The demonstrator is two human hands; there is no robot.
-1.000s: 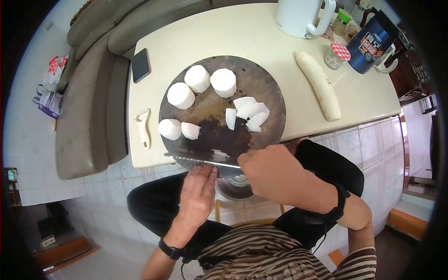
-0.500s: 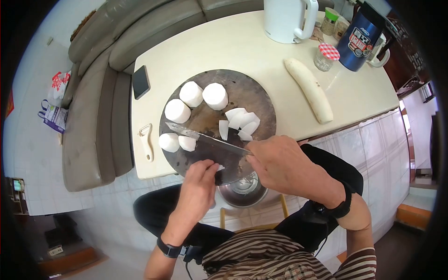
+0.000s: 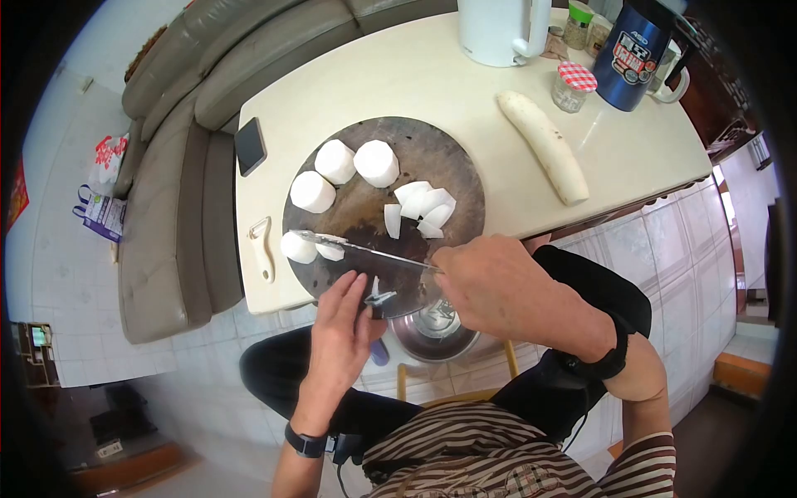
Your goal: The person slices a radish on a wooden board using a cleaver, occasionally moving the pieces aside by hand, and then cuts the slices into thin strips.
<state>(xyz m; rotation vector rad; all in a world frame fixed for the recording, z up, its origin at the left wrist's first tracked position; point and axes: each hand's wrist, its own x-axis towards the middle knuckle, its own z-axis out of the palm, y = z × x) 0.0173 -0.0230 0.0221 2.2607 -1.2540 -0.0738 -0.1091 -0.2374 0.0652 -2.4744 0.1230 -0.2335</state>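
Observation:
My right hand [image 3: 506, 290] grips a kitchen knife [image 3: 374, 251], its blade held across the round cutting board [image 3: 357, 203] and pointing left. Fingers extended, my left hand [image 3: 339, 332] is at the board's near edge, beside thin white scraps [image 3: 379, 297]. The knife tip overlaps a peeled white radish chunk [image 3: 297, 249] and a smaller piece beside it. Farther back stand thick radish chunks [image 3: 376, 163]. Several cut radish wedges [image 3: 427, 203] lie in a cluster on the right half of the board.
Below the board's near edge is a metal bowl [image 3: 436, 339]. A peeler [image 3: 261, 249] and a phone [image 3: 250, 147] lie on the left of the table. At right are a whole white radish [image 3: 544, 148], a lidded jar [image 3: 574, 90], a blue thermos [image 3: 629, 58] and a white kettle [image 3: 498, 37].
My left fingers have straightened and spread away from the small scraps, which now show on the board. The knife stays in my right hand, slightly lower against the board. The view has shifted slightly.

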